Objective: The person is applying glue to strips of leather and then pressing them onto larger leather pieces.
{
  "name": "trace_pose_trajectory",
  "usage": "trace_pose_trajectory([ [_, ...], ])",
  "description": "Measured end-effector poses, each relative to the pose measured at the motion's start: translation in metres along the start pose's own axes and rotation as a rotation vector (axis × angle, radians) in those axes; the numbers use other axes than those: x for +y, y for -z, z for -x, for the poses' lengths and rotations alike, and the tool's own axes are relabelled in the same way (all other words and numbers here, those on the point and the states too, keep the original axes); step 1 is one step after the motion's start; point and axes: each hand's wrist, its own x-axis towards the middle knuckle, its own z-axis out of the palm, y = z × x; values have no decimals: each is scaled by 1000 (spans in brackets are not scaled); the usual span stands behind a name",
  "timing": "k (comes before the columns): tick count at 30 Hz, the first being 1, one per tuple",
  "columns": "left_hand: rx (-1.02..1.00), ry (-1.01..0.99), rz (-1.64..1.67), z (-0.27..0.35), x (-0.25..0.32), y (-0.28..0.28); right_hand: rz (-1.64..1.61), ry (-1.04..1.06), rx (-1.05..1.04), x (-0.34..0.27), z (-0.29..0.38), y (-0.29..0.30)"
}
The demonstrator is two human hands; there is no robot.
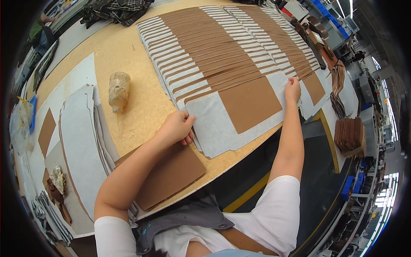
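At the front of a long overlapping row lies a pale sheet (205,119) with a brown rectangular panel (252,104) on it. My left hand (179,127) is at the sheet's left edge, thumb and forefinger pinched there and the other fingers curled. On the opposite side, my right hand (292,90) pinches the right edge near the upper corner. Behind it, more such sheets overlap in a fanned row (208,48) running away from me. Beneath my left forearm, flat brown panels (173,175) lie at the table's front edge, partly hidden by the arm.
A second fanned row (282,41) lies to the right. On the table (144,77) are a smeared plastic bottle (118,91), a stack of long pale pieces (82,141) and dark plaid cloth (117,11). Bundled brown pieces (350,136) stand at the right. A person (41,32) is at the far left.
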Motion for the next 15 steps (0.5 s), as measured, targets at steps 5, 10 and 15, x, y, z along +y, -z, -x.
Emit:
trace_pose_trajectory([
  [5, -11, 21, -60, 0, 1, 3, 64, 23, -36, -6, 2, 6],
  [10, -2, 20, -95, 0, 3, 4, 151, 90, -15, -13, 11, 15],
  [15, 4, 4, -120, 4, 2, 6, 96, 153, 0, -14, 21, 38],
])
